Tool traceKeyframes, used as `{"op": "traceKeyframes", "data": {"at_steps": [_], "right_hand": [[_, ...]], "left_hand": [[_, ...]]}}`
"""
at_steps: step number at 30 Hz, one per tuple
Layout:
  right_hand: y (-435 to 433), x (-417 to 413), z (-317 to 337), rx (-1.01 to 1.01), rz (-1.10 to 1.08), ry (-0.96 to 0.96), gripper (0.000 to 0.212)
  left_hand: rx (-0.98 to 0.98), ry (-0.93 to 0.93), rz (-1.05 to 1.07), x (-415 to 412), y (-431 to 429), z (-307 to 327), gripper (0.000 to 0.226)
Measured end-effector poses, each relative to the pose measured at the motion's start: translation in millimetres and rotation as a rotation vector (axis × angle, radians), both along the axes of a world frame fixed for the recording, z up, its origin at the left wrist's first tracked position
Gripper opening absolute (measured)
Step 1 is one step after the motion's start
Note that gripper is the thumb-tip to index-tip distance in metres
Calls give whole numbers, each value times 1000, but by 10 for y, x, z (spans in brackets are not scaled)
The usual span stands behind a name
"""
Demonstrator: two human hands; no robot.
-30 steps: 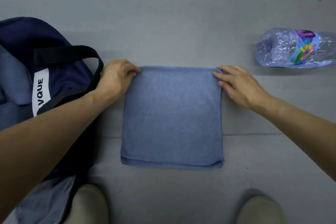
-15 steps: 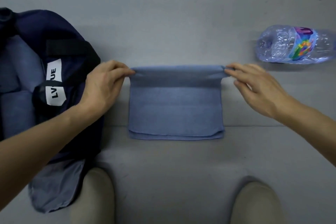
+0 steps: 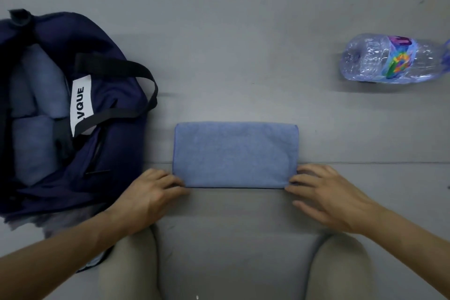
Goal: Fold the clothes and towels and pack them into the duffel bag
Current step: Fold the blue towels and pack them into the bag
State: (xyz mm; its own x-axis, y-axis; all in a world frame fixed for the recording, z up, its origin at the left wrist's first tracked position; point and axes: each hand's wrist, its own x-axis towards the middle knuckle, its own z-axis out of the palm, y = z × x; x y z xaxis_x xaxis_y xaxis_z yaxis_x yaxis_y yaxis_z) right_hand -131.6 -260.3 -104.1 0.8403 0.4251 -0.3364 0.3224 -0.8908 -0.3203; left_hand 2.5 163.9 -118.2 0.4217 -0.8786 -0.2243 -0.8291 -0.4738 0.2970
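A blue towel [image 3: 235, 154] lies on the grey floor, folded into a wide rectangle. My left hand [image 3: 148, 192] pinches its near left corner. My right hand [image 3: 326, 192] pinches its near right corner with thumb and forefinger, the other fingers spread on the floor. The navy duffel bag [image 3: 117, 143] lies open at the left, with a white label and black straps. Several rolled blue items [image 3: 36, 114] sit inside it.
A clear plastic bottle [image 3: 389, 58] with a colourful label lies on its side at the far right. My knees [image 3: 129, 268] in beige trousers are at the bottom edge. A floor seam [image 3: 365, 162] runs across behind my hands.
Both hands lifted the towel's far edge and brought it toward me, folding the square towel in half. They now hold the near corners.
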Motion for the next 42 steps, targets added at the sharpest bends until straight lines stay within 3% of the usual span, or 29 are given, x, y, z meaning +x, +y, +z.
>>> {"op": "traceKeyframes", "data": {"at_steps": [5, 10, 12, 15, 18, 21, 24, 27, 31, 34, 39, 42], "right_hand": [[172, 476, -4, 36, -12, -131, 41], [265, 879, -355, -94, 71, -110, 61], [234, 893, -442, -161, 61, -68, 67], [304, 858, -468, -191, 8, -78, 72], [481, 776, -477, -159, -126, -95, 74], [652, 649, -499, -76, -137, -122, 66], [775, 479, -461, -47, -38, -194, 55], [797, 370, -512, -70, 88, -274, 53], [695, 306, -658, -55, 155, -253, 57], [640, 398, -654, -21, 146, -272, 62], [649, 563, -657, 39, 93, -337, 53], [735, 644, -599, 93, 36, -399, 32]], "left_hand": [[-81, -43, 233, 1, -456, 45, 37], [125, 94, 515, -148, -1010, -229, 69], [140, 70, 550, -120, -1126, -382, 76], [137, -29, 462, 356, -1209, -502, 78], [168, -170, 199, 1010, -1250, -523, 72], [193, -239, 240, 1291, -1421, -444, 70], [19, -221, 314, 1018, -1494, -398, 60], [-127, -142, 161, 458, -1259, -414, 61], [-24, 19, 43, -163, -876, -392, 77], [15, 2, 0, -141, -693, -467, 65], [61, 9, -26, 2, -705, -477, 64], [32, 23, 19, 4, -743, -476, 68]]}}
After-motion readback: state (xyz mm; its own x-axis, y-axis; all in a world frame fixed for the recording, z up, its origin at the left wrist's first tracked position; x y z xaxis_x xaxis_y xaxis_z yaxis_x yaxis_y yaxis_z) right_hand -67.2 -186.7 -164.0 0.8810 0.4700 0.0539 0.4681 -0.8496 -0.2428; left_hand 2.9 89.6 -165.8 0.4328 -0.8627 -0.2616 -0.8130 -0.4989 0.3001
